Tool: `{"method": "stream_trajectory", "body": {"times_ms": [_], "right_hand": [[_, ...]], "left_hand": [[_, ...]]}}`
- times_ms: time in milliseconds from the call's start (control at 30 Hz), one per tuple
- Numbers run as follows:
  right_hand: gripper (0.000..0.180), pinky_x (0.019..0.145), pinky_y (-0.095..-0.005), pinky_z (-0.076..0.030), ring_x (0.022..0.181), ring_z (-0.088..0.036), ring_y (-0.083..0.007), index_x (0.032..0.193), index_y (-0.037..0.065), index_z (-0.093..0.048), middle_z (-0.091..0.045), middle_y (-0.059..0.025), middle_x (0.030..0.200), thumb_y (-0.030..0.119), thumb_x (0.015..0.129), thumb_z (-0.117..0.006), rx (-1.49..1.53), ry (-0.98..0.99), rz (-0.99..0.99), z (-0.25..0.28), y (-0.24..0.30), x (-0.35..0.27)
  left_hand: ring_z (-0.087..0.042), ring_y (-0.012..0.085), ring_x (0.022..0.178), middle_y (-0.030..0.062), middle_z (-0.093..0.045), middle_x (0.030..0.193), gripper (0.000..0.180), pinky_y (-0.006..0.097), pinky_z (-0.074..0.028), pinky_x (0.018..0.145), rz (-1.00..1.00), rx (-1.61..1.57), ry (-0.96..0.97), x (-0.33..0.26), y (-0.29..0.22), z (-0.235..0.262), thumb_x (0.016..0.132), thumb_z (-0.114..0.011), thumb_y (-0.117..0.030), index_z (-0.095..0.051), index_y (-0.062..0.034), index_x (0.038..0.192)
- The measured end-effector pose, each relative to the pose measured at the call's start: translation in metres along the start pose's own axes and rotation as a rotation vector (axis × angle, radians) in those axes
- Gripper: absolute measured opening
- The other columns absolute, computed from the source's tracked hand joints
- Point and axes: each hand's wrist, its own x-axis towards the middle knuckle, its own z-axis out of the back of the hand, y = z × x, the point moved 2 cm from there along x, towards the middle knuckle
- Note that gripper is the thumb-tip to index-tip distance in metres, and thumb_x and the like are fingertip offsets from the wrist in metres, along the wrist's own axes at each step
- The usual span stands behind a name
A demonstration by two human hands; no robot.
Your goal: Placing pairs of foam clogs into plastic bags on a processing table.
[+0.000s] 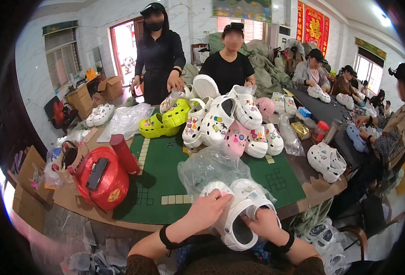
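A pair of white clogs [239, 223] with dark insoles is held low over the table's near edge, side by side, toes pointing away from me. Their toe ends sit inside a clear plastic bag [211, 169] that spreads over the green mat. My left hand [208, 210] is closed over the upper of the left clog, at the bag's rim; whether it also pinches the film I cannot tell. My right hand [264, 225] grips the clogs near their heel openings, its thumb reaching into the left one. Some of its fingers are hidden behind the right clog.
Beyond the bag rises a pile of charm-studded clogs, white [218, 120], pink [237, 136] and lime [159, 126]. A red twine roll [102, 178] carrying a phone [97, 174] stands left, beside a red bottle [123, 153]. Another white clog pair [326, 161] lies right. Two people face me.
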Motion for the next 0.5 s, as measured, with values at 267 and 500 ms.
{"method": "stream_trajectory", "body": {"times_ms": [267,500], "right_hand": [[0.035,0.059,-0.0447,-0.051,0.064,-0.064,-0.036,0.082,-0.001,-0.064,-0.063,-0.017,0.067,0.032,0.077,-0.074,-0.048,0.02,0.092,-0.022,0.0,0.013],[0.029,0.063,-0.0453,-0.053,0.071,-0.066,-0.0363,0.08,-0.001,-0.064,-0.067,-0.0208,0.076,0.027,0.08,-0.072,-0.1,-0.026,0.072,-0.014,0.015,0.028]], "left_hand": [[-0.066,0.0298,0.079,0.0102,-0.058,0.099,0.041,0.04,-0.055,0.064,-0.049,0.039,0.1,0.008,-0.036,0.008,0.088,-0.057,-0.011,-0.057,-0.0078,0.129],[-0.063,0.0337,0.083,0.0143,-0.056,0.098,0.04,0.041,-0.053,0.07,0.029,-0.285,-0.007,0.003,-0.018,0.021,0.092,-0.054,-0.009,-0.056,-0.0094,0.132]]}}
